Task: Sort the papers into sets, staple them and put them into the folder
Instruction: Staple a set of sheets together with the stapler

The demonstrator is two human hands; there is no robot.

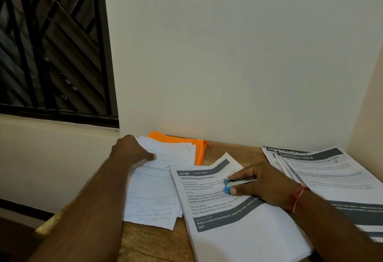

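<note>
Bare left forearm (87,210); bare right forearm (335,222), 1 thin red thread band (298,198) around its wrist.

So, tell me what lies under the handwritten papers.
An orange folder pokes out from beneath the far edge of the papers; the table shows at their near edge. How much of the folder lies under them is covered, as is anything else there.

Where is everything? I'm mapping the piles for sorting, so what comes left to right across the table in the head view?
left hand → handwritten sheets → Wipe Baseboards Clean stack → right hand gripping the blue stapler → Dressing Table stack. The orange folder overlaps the sheets, so it is left out.
</note>
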